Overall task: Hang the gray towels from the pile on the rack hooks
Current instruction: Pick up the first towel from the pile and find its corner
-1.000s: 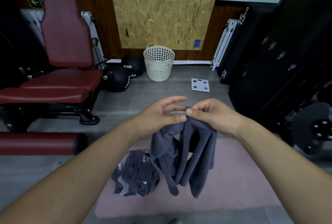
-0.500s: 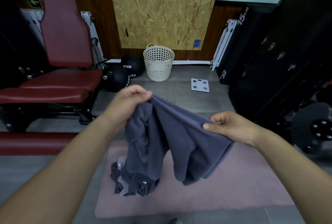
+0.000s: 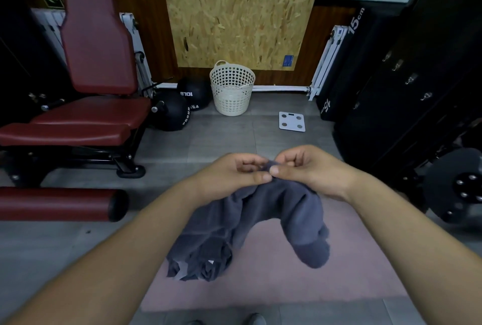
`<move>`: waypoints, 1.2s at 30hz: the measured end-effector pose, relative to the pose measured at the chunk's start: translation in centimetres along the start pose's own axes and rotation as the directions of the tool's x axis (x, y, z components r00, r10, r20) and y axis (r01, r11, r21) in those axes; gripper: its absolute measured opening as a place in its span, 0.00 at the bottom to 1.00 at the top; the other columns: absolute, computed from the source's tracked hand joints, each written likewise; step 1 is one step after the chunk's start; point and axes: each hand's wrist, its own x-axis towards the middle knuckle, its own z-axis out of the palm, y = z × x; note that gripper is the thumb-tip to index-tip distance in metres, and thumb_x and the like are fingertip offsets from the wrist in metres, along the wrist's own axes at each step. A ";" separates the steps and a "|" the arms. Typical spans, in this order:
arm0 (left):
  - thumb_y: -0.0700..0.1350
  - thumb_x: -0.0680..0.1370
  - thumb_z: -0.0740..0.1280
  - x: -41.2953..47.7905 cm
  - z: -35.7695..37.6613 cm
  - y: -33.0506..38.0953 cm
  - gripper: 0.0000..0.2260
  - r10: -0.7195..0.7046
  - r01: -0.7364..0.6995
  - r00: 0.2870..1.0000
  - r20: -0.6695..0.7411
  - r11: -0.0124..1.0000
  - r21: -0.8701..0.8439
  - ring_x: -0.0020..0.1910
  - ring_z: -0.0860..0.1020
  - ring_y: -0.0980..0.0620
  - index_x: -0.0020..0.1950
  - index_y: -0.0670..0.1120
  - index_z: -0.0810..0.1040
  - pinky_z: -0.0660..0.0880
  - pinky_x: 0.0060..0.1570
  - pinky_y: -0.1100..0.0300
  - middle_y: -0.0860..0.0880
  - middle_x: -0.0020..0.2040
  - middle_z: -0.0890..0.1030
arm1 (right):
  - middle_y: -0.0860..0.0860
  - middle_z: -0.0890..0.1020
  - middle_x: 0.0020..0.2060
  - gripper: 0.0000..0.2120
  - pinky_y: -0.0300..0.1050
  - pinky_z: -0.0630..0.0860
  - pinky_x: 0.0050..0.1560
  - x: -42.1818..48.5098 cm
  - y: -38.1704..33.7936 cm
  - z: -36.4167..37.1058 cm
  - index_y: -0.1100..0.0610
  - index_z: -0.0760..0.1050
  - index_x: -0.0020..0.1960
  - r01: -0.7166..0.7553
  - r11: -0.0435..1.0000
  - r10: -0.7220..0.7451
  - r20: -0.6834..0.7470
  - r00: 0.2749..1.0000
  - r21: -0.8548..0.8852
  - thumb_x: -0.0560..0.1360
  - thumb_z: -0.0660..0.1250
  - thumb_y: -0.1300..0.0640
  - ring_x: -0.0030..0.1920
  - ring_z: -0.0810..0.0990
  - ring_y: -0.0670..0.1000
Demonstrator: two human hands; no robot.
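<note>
A gray towel [image 3: 284, 210] hangs in front of me, pinched at its top edge by both hands. My left hand [image 3: 232, 176] and my right hand [image 3: 305, 170] meet at the middle, thumbs and fingertips closed on the same bit of cloth. The towel droops in two lobes below them. Under it, on the pink mat [image 3: 339, 267], lies the pile of gray towels [image 3: 200, 264], partly hidden by the hanging one. Small metal hooks [image 3: 412, 79] sit in a row on the dark rack at the right.
A red padded bench [image 3: 86, 84] and a red roller [image 3: 60, 204] fill the left side. Two black medicine balls [image 3: 174, 113], a white perforated basket [image 3: 232, 89] and a white scale [image 3: 292, 121] lie on the grey floor ahead. A black weight plate [image 3: 459, 186] is at the right.
Half a second ago my hands were spread apart with the towel stretched between them. They have come back together at the centre, and the towel now hangs bunched below.
</note>
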 end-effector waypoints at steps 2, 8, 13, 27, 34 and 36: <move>0.46 0.74 0.74 -0.3 -0.3 -0.1 0.08 -0.003 0.003 1.000 -0.004 0.999 -0.039 0.46 0.80 0.53 0.48 0.43 0.82 0.76 0.50 0.62 0.46 0.45 0.84 | 0.49 0.83 0.33 0.05 0.32 0.76 0.38 -0.4 0.2 -0.7 0.62 0.78 0.45 -0.037 0.997 0.036 0.018 0.999 0.070 0.73 0.71 0.61 0.33 0.80 0.42; 0.39 0.77 0.68 -0.7 -2.8 0.0 0.06 0.012 -0.092 0.949 -0.316 0.967 -0.239 0.31 0.77 0.59 0.40 0.44 0.77 0.75 0.34 0.68 0.51 0.32 0.81 | 0.54 0.82 0.37 0.16 0.43 0.76 0.40 -2.4 1.6 -2.4 0.65 0.78 0.44 -0.190 0.972 0.194 0.017 0.981 -0.138 0.74 0.74 0.50 0.38 0.79 0.49; 0.40 0.80 0.66 -0.6 -3.3 -0.4 0.10 -0.052 -0.082 0.905 -0.423 0.952 -0.293 0.29 0.76 0.57 0.39 0.44 0.76 0.74 0.32 0.66 0.50 0.31 0.79 | 0.51 0.76 0.32 0.17 0.40 0.69 0.33 -3.3 2.0 -3.5 0.54 0.75 0.37 -0.220 0.964 0.202 -0.130 0.971 -0.146 0.73 0.74 0.42 0.34 0.72 0.48; 0.30 0.72 0.74 -0.5 -3.4 -1.3 0.24 -0.359 0.145 0.818 -0.449 0.884 -0.444 0.35 0.82 0.49 0.65 0.43 0.74 0.81 0.35 0.60 0.42 0.42 0.81 | 0.58 0.86 0.46 0.22 0.41 0.80 0.43 -2.3 2.0 -0.6 0.58 0.84 0.53 0.132 0.886 -0.114 -0.066 0.991 0.445 0.63 0.83 0.50 0.45 0.85 0.55; 0.34 0.76 0.70 -0.5 -2.4 -1.7 0.12 -0.375 0.123 0.838 -0.397 0.837 -0.533 0.34 0.82 0.55 0.60 0.36 0.79 0.79 0.34 0.63 0.44 0.42 0.81 | 0.58 0.87 0.43 0.09 0.39 0.80 0.48 -1.5 1.5 1.5 0.61 0.81 0.51 0.065 0.996 -0.053 -0.179 0.982 0.065 0.75 0.70 0.71 0.43 0.85 0.49; 0.35 0.77 0.70 -0.8 -1.5 -1.6 0.07 -0.356 0.099 0.846 -0.397 0.837 -0.539 0.35 0.83 0.55 0.54 0.38 0.81 0.80 0.35 0.62 0.44 0.40 0.83 | 0.57 0.87 0.39 0.05 0.37 0.79 0.44 -1.4 1.4 1.8 0.59 0.81 0.47 0.078 0.997 -0.081 -0.205 0.975 -0.021 0.77 0.69 0.68 0.40 0.85 0.48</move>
